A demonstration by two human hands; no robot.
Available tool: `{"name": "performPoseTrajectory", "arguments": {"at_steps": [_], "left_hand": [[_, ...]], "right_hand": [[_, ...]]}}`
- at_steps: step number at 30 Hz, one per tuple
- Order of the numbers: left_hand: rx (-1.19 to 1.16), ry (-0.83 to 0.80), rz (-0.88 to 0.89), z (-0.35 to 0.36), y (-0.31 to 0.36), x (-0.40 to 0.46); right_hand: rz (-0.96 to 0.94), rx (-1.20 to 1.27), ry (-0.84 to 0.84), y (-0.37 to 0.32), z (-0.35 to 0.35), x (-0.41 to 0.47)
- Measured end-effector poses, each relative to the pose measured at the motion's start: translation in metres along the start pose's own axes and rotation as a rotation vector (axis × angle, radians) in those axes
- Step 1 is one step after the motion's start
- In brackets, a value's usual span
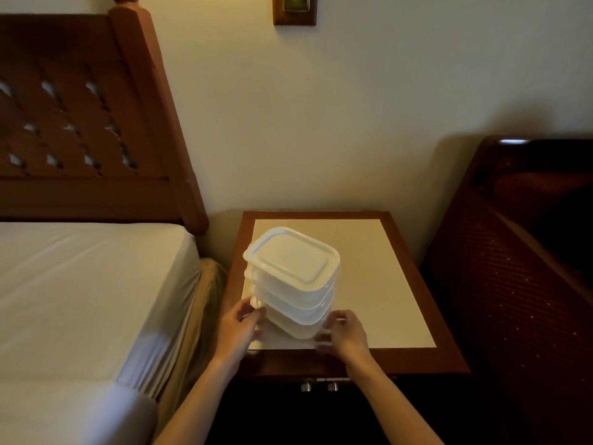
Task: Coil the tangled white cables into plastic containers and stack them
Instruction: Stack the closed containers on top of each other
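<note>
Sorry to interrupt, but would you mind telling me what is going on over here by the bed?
A person is handling a stack of lidded white plastic containers on the bedside table. The left hand and right hand hold the bottom container from either side, near the table's front edge. The stack leans a little. No cables are visible. The bed is to the left.

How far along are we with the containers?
Done: three lidded containers stand stacked on the nightstand; no loose cables show. In hand: the left hand and right hand grip the bottom container. Left: letting go. Contents can't be seen.
</note>
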State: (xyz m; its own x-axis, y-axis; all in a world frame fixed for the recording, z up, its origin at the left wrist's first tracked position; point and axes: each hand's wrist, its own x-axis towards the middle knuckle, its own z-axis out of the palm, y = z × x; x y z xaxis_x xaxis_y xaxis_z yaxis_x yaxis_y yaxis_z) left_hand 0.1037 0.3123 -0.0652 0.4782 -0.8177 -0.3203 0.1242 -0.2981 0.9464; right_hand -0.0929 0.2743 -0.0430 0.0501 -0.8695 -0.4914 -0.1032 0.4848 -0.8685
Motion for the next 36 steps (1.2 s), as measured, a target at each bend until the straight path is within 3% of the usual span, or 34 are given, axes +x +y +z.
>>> {"name": "performPoseTrajectory", "arguments": {"at_steps": [5, 14, 27, 36], "left_hand": [[-0.017, 0.145, 0.002, 0.008, -0.015, -0.018], [-0.033, 0.229, 0.011, 0.018, -0.008, 0.0], [-0.067, 0.145, -0.057, 0.038, 0.039, 0.126], [-0.092, 0.152, -0.12, 0.046, 0.067, 0.189]], "right_hand": [[-0.187, -0.067, 0.067, 0.017, 0.015, 0.001], [-0.262, -0.063, 0.051, 0.0, 0.022, 0.041], [0.02, -0.469, 0.079, -0.079, 0.066, 0.193], [0.098, -0.536, 0.006, -0.131, 0.089, 0.242]]}}
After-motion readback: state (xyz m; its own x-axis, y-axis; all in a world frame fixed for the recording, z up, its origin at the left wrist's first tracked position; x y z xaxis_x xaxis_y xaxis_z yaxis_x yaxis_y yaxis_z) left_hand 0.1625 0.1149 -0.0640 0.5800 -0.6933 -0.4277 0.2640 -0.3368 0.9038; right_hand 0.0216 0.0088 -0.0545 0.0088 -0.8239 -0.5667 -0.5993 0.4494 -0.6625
